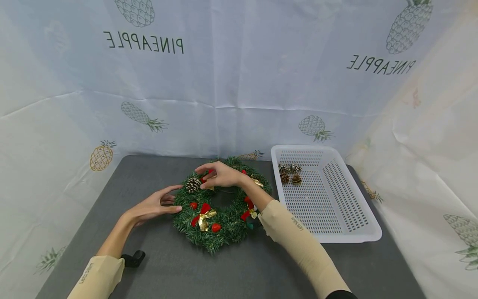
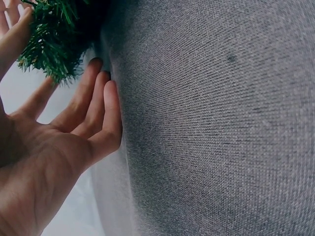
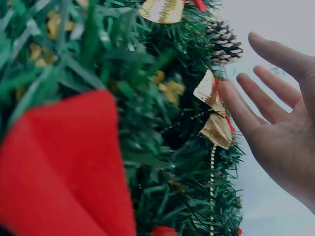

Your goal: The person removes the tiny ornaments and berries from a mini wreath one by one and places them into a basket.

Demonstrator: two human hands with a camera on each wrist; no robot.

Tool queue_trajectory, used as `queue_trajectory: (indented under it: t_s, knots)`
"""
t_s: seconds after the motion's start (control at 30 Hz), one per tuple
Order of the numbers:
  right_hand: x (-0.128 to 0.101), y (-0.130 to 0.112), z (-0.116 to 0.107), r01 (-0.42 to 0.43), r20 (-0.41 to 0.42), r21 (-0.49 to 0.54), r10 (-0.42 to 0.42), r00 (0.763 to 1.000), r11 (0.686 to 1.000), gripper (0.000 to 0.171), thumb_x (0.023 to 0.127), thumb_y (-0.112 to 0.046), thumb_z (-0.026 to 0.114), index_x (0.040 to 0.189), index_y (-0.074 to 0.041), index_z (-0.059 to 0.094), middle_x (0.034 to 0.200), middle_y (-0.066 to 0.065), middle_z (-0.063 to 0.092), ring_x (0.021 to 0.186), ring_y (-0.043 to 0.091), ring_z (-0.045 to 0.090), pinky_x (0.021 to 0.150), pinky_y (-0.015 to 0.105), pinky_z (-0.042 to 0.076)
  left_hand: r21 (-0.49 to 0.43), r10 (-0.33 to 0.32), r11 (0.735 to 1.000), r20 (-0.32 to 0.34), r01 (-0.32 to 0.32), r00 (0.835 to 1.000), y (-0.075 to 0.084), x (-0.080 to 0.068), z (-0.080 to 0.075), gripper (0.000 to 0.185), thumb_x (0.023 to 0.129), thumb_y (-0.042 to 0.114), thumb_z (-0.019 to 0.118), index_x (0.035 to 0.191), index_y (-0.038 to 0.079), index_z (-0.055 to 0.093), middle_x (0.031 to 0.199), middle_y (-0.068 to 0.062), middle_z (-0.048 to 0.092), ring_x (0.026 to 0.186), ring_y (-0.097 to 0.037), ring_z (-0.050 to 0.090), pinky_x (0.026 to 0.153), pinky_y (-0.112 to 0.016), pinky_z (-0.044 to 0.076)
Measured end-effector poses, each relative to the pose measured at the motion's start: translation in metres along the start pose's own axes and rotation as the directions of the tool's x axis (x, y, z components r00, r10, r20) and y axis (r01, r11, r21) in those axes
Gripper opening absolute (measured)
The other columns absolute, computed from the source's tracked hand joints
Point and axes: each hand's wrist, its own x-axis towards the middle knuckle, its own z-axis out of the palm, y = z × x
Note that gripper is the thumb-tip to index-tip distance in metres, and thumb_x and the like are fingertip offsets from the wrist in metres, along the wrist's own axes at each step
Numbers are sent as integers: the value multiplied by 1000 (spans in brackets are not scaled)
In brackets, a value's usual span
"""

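Wreath (image 1: 220, 207) lies flat on the grey bench (image 1: 168, 265), centre of the head view, just left of the white basket (image 1: 336, 232). Left hand (image 1: 154, 205): fingers straight and relaxed, fingertips touching the wreath's left outer edge; the left wrist view shows the fingers (image 2: 93, 105) spread against the bench cloth beside the green needles. Right hand (image 1: 220, 175): reaches over the wreath's upper part, fingers loosely extended, gripping nothing. In the right wrist view one fingertip (image 3: 231, 96) touches a gold bow (image 3: 211, 115). A frosted pine cone (image 1: 193, 184) sits on the wreath just left of that hand. Four pine cones (image 1: 290, 173) lie in the basket's far left corner.
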Motion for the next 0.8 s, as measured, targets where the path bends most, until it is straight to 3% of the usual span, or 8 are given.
queue_trajectory:
  t_s: [0.17, 0.6, 0.8]
  knots:
    - [4, 2, 6, -11, 23, -25, 12, 1000, 1000, 62, 105, -8, 72, 162, -2, 48, 168, 21, 47, 149, 42, 57, 113, 30, 59, -3, 4, 1000, 0, -4, 1000, 0, -1, 0, 86, 105, 40, 72, 174, 21, 25, 171, -32, 34, 156, -55, 38, 116, -68, 49]
    - [10, 1, 17, -12, 71, -77, 18, 997, 997, 69, 105, -9, 73, 167, -6, 42, 176, 13, 39, 155, 41, 50, 125, 43, 50, 14, -3, 1000, -7, 3, 1000, 0, -1, 1, 87, 105, 42, 73, 174, 20, 25, 171, -33, 34, 156, -55, 39, 115, -70, 49]
    - [13, 2, 18, 7, 67, -92, -1, 998, 996, 68, 104, -8, 73, 165, -3, 44, 173, 14, 42, 156, 36, 49, 126, 39, 49, 14, -2, 1000, -4, 2, 1000, 0, 0, 0, 88, 105, 41, 73, 174, 20, 25, 172, -32, 34, 156, -55, 38, 115, -70, 49]
